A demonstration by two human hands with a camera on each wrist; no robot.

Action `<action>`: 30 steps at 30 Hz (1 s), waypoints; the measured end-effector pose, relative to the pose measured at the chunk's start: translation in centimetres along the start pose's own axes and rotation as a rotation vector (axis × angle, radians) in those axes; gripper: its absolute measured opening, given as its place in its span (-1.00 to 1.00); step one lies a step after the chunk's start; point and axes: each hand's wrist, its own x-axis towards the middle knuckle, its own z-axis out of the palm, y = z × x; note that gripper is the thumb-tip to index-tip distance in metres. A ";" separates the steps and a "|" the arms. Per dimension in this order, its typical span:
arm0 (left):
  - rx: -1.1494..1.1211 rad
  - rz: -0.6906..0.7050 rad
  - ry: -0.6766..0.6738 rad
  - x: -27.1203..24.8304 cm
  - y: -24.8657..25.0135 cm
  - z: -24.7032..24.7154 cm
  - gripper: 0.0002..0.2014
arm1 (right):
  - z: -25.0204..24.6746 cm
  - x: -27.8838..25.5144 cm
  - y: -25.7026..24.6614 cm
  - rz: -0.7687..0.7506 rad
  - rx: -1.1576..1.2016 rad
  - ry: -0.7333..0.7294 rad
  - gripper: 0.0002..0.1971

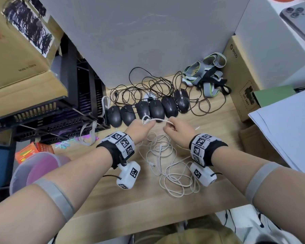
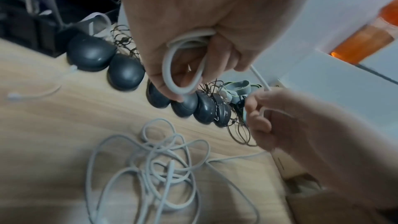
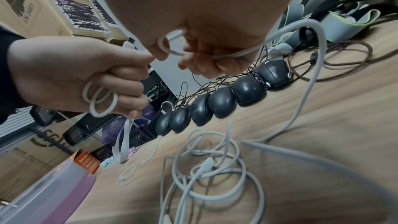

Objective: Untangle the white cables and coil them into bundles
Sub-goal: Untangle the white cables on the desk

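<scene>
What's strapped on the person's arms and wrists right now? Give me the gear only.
Both forearms are bare, each with a grey band near the elbow. Each wrist wears a black cuff ringed with white blocks bearing black square-code markers. Under each wrist hangs a white camera box with the same markers; a thin dark cable leaves the left one.

Light wooden table (image 1: 123,196), tangled white cables (image 1: 173,173) in the middle, black mice (image 1: 148,110) in a row behind, grey straps (image 1: 206,74)

Bare forearms, each w/ grey elastic band (image 1: 57,196) near elbow. Black wrist cuffs (image 1: 113,154) wrapped in white blocks printed w/ black-and-white square markers (image 1: 124,142). White camera pod (image 1: 128,175) slung under each wrist, marker on side, thin dark cable trailing from left pod.
</scene>
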 end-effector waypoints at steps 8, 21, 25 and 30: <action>-0.570 -0.168 -0.037 0.4 1.1 0.5 -0.55 | 0.9 -1.6 -3.9 -0.014 -0.257 -0.249 -0.67; -0.669 -0.184 -0.114 0.5 2.4 1.4 -0.55 | 2.4 0.3 -4.8 -0.003 -0.341 -0.394 -0.61; -0.851 -0.214 -0.172 0.9 2.7 1.6 -0.51 | 3.4 0.7 -4.9 -0.030 -0.490 -0.511 -0.24; -0.992 -0.240 -0.217 0.6 3.4 1.1 -0.54 | 3.2 0.9 -4.0 -0.002 -0.474 -0.526 -0.21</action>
